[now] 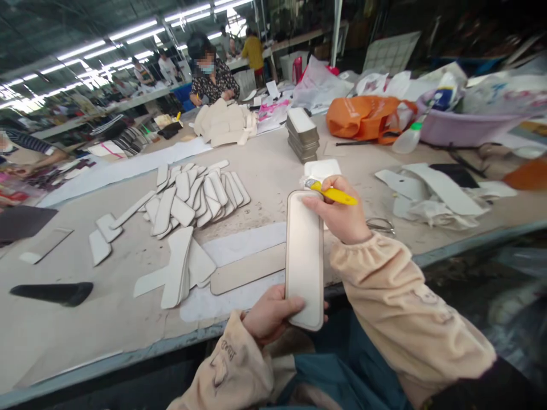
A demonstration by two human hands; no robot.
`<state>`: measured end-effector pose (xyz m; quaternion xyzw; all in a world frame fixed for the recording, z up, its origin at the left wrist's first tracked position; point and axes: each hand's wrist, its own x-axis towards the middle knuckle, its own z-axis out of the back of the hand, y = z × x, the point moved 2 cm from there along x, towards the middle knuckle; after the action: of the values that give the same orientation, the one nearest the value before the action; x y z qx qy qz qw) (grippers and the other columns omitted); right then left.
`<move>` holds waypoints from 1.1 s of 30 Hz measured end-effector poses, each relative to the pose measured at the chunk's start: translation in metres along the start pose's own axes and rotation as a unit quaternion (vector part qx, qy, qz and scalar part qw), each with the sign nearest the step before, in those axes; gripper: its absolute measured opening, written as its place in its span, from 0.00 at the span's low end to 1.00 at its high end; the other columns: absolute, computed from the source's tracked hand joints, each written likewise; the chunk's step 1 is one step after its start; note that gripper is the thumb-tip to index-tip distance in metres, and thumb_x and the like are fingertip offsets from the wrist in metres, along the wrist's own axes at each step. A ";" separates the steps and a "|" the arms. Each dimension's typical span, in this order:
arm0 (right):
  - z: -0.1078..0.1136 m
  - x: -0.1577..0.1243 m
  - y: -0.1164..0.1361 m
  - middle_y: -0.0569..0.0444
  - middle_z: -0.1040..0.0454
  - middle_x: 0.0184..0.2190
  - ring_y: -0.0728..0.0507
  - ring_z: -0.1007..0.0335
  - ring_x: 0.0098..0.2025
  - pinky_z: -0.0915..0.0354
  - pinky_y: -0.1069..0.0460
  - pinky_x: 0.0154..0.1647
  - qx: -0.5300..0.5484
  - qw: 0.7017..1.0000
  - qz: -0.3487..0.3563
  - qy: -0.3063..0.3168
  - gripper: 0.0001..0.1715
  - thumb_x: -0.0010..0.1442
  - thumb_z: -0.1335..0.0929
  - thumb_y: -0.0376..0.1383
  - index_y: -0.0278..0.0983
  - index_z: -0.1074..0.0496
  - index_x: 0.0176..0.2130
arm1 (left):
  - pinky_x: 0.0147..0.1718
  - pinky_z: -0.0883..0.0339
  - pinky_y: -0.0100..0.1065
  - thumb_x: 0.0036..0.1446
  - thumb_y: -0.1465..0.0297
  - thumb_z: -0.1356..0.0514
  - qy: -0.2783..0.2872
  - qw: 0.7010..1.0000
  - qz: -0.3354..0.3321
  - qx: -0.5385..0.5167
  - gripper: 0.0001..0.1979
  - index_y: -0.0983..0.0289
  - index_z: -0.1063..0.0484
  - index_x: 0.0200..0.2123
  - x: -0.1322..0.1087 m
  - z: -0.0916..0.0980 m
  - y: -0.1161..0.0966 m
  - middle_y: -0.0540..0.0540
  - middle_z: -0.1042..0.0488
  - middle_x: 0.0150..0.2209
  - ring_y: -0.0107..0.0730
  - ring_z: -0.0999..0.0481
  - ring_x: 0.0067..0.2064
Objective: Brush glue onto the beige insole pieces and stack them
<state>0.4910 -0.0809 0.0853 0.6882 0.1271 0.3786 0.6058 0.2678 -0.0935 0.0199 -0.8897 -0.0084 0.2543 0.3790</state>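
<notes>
My left hand [276, 313] grips the lower end of a long white panel with rounded corners and a dark edge [305, 256], thumb on its face. The panel is tilted up in front of me at the table's near edge. In my right hand [346, 213] is a yellow-handled brush [337, 195], its pale tip pointing left just above the panel's top edge. My right thumb rests on the panel's upper face. Behind the brush lies a white block or pad [322, 167]. A flat beige strip [248, 269] lies on white paper left of the panel.
Many white rounded pieces [200, 193] lie heaped at centre left, with more [179, 273] nearer me. A stack of panels [302, 136] stands farther back. Scissors [381, 226] and scraps [431, 191] lie right. An orange bag [363, 117] and a purple basin [465, 128] sit behind. A co-worker [213, 80] sits opposite.
</notes>
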 end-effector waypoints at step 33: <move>-0.007 -0.002 0.005 0.65 0.47 0.22 0.53 0.52 0.22 0.50 0.54 0.25 0.030 0.999 0.012 0.042 0.18 0.52 0.28 0.43 0.41 0.41 0.33 | 0.33 0.29 0.37 0.45 0.60 0.31 -0.010 1.000 -0.016 0.000 0.24 0.71 0.25 0.42 -0.010 0.004 0.006 0.66 0.21 0.35 0.44 0.20 0.33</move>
<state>0.4836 -0.0785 0.0895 0.6911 0.1560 0.4105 0.5741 0.2565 -0.0972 0.0175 -0.8871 -0.0265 0.2570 0.3825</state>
